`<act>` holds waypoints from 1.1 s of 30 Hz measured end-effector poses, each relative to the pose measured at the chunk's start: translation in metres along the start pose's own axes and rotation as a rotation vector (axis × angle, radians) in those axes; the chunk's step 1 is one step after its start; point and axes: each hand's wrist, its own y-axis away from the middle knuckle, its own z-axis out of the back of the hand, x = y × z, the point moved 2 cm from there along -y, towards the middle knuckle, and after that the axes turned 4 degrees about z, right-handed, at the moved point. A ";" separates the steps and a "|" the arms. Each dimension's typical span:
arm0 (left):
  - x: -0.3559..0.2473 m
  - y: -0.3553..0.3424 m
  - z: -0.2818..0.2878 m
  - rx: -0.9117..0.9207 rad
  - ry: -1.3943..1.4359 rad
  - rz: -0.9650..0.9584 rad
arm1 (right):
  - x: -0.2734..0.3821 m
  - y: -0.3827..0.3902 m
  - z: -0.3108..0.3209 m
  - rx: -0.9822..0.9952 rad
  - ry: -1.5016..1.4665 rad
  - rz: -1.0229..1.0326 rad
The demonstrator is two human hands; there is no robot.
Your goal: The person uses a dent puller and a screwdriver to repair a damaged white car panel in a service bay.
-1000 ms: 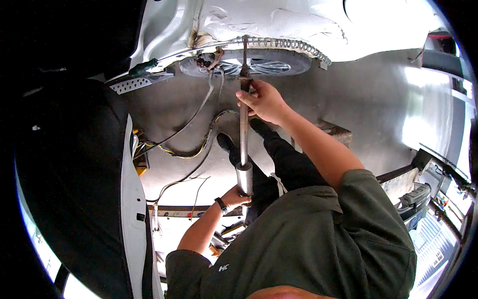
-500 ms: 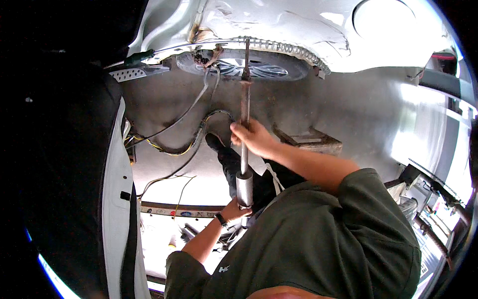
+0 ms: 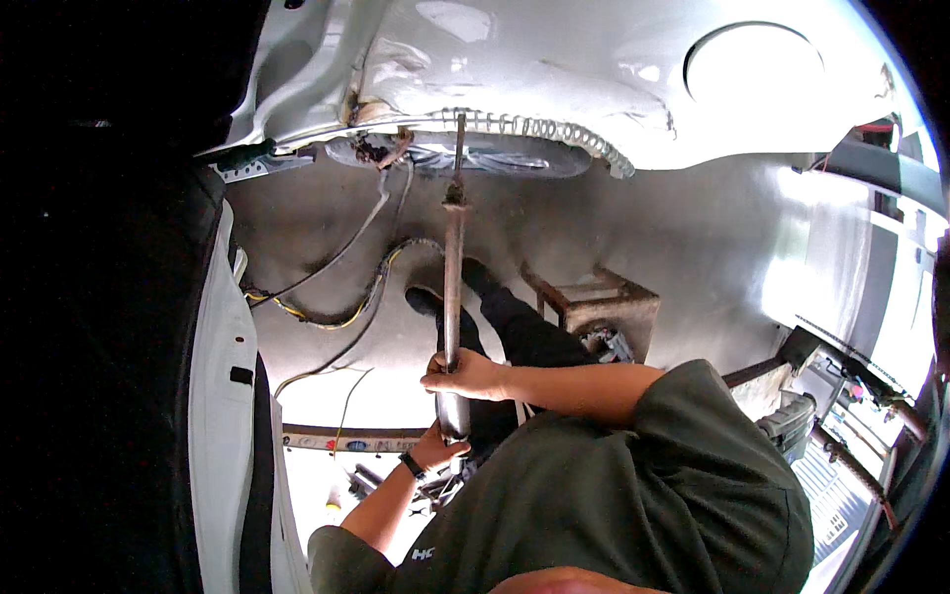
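Both my hands are on a slide-hammer-like puller inside a workshop, its long metal rod (image 3: 453, 287) running from in front of my body up to the edge of a white car body panel (image 3: 554, 59). The fingers of my right hand (image 3: 471, 376) are clamped together around the rod, at the upper end of a silver cylinder (image 3: 453, 418). Below, my left hand (image 3: 435, 450), a black wristband (image 3: 412, 465) on its wrist, is curled around the lower end of the cylinder, some of its fingers hidden from view. The rod's thin far tip (image 3: 460, 144) meets a wavy wire (image 3: 554, 131) that follows the panel's lower edge; whether it is hooked there or merely touching, I cannot tell. A wheel (image 3: 564, 163) shows beneath that edge, behind the tip. Dark cables (image 3: 341, 322), one marked with yellow, loop across the floor left of the rod, near my black shoes (image 3: 424, 300). To the right, a brown stand (image 3: 633, 315) rests on the floor beyond my right forearm, apart from the rod.
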 end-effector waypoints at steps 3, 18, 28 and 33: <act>-0.007 0.012 -0.005 -0.022 0.042 0.003 | 0.000 0.007 -0.003 0.044 -0.007 0.031; 0.037 0.036 -0.073 -0.285 -0.037 -0.452 | -0.006 0.032 0.001 0.151 -0.268 -0.025; 0.025 0.037 -0.119 -0.342 0.462 -0.177 | -0.001 0.058 -0.005 0.010 -0.280 -0.005; 0.019 0.045 -0.123 -0.648 0.001 -0.295 | -0.004 0.054 -0.007 0.092 -0.351 0.018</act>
